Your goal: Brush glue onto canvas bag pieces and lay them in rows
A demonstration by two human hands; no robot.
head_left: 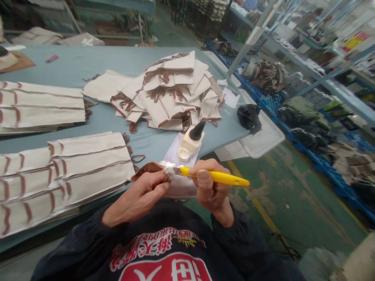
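My right hand [211, 186] is closed around a paintbrush [218, 177] with a yellow handle. The pale bristles point left and reach to the edge of a brown piece of material [148, 168]. My left hand [140, 197] pinches that brown piece at the table's front edge, its fingers pressed together. Just beyond the brush stands a cream bottle [189, 145] with a black nozzle, on a whitish sheet [172, 148]. How far the brown piece extends beneath my left hand is hidden.
A heap of cream fabric pieces [172, 89] with brown cords lies mid-table. Overlapping rows of brown-trimmed pieces [93, 164] lie at left. A black bundle [249, 118] sits at the right corner. Blue pallets [310, 150] with fabric piles line the green floor.
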